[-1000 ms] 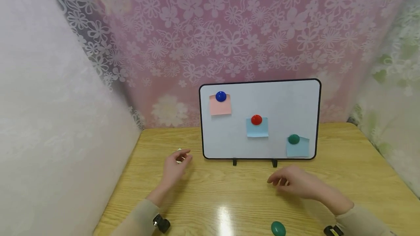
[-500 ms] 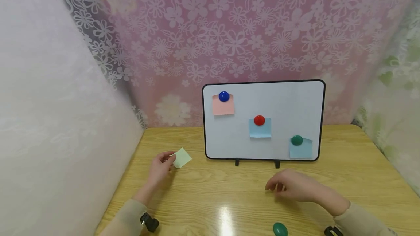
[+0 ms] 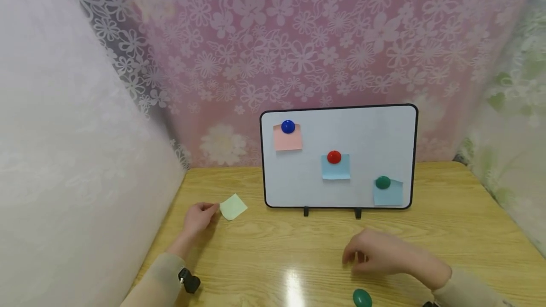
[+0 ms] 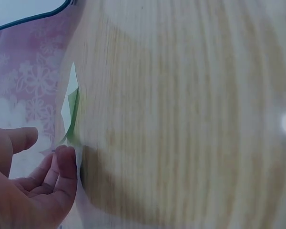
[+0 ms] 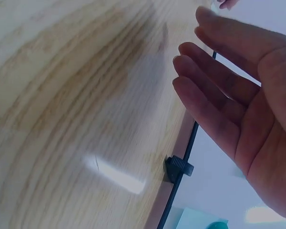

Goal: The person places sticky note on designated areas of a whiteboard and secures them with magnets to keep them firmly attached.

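A pale green sticky note [image 3: 233,207] lies on the table left of the whiteboard. In the left wrist view the note [image 4: 71,102] is seen nearly edge-on, bent, with part of it raised. My left hand [image 3: 199,217] is at its left corner. The left wrist view shows the fingertips [image 4: 64,157] right by the note's near end, with the thumb apart from it. My right hand [image 3: 377,252] hovers in front of the whiteboard with loosely bent fingers and holds nothing. Nearest to it is a loose green magnet [image 3: 362,297] at the table's near side.
A whiteboard [image 3: 367,131] stands on black feet. It carries a pink note [image 3: 287,142] under a blue magnet [image 3: 287,126], a blue note [image 3: 335,170] under a red magnet [image 3: 334,157], and another blue note [image 3: 389,197] under a green magnet [image 3: 383,182]. Patterned fabric hangs behind.
My left hand has drawn back leftward from over the green note, uncovering it. The note stays by the board's left side. My right hand has moved slightly towards the body.
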`<state>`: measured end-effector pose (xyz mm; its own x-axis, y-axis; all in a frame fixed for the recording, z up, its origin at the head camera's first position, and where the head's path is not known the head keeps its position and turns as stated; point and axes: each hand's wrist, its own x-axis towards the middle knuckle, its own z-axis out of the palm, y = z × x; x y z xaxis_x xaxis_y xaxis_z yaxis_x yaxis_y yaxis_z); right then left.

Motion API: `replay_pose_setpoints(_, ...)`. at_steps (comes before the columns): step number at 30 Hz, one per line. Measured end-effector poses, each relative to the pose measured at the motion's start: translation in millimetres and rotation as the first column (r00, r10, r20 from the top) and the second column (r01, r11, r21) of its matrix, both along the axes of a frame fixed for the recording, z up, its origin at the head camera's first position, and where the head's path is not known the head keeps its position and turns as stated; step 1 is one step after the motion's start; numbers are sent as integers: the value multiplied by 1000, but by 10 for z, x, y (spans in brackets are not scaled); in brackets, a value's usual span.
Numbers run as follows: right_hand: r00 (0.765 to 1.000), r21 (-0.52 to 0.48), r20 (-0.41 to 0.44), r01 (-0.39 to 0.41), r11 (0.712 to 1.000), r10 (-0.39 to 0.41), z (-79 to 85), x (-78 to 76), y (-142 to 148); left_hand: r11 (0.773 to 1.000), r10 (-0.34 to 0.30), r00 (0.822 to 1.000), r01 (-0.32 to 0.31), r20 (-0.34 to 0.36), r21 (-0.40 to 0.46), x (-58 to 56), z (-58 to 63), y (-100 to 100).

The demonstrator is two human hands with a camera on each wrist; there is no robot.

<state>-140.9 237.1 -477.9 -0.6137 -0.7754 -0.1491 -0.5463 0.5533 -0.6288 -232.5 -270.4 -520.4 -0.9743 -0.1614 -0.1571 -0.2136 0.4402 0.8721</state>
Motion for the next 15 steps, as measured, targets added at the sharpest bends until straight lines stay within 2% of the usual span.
replay_pose_setpoints(6,995,-56,-12,-97,994,97,-8,48,-61,999,-15,998,17,59,-49,-92,-3,6)
replay_pose_setpoints(10,992,-54,-10,-127,990,126,-70,72,-59,994,-30,997,38,75,-103,-154,4,25)
replay_pose_setpoints(15,987,-54,-46,-159,986,157,-144,88,-24,993,-32,995,42,93,-111,-207,21,51)
